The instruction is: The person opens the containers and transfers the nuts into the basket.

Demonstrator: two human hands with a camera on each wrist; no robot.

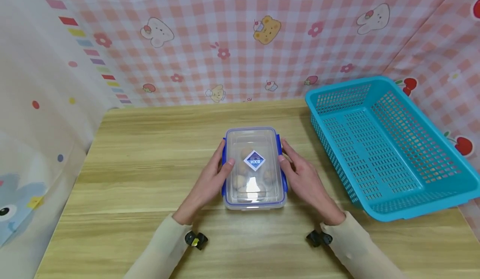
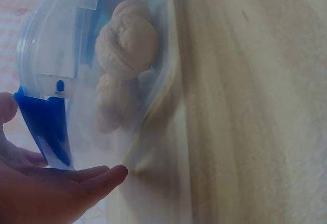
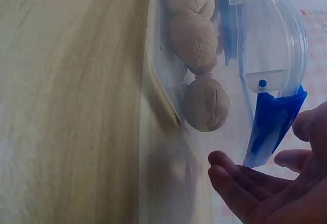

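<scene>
A clear plastic food container (image 1: 241, 139) with blue side latches lies flat on the wooden table. Its lid carries a diamond-shaped blue and white sticker (image 1: 254, 160). Several pale tan, wrinkled round lumps (image 2: 127, 45) show through its walls; their kind I cannot tell. My left hand (image 1: 210, 177) rests along the left side, thumb over the lid's edge, fingers extended beside the blue latch (image 2: 48, 127). On the other side my right hand (image 1: 303, 179) lies against the container, thumb near the lid's edge. Its straight fingers (image 3: 245, 188) are beside the right latch (image 3: 273, 127).
A large turquoise plastic basket (image 1: 375, 212) with slotted walls stands at the right of the table (image 1: 150, 158). Checked pink cloth (image 1: 210, 16) with cartoon animals hangs behind and at the right. A pale printed curtain (image 1: 37, 83) hangs on the left.
</scene>
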